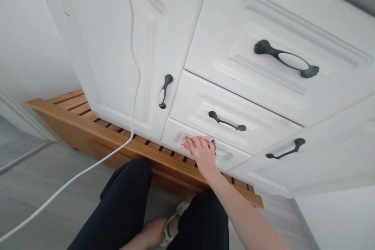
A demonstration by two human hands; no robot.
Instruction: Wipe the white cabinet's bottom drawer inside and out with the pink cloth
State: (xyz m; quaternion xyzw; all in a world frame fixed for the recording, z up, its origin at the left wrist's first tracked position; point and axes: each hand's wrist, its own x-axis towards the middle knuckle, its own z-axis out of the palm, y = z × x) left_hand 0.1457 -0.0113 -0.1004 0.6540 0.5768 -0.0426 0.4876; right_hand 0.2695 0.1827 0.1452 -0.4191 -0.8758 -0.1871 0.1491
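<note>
My right hand (203,152) reaches forward to the bottom drawer (234,155) of a white cabinet. Under its bent fingers is a pinkish cloth (186,143), pressed against the drawer front around where the handle sits. That handle is mostly hidden by the hand. Low in the view, between my dark-trousered legs, my left hand (154,232) is beside a strapped shoe (168,231); its fingers cannot be made out.
The cabinet has a left door (111,54) and more drawers with dark handles (165,91). A white cable (137,86) hangs down the door and crosses to the lower left. A slatted wooden bench (117,140) runs along the cabinet's base, close to my knees.
</note>
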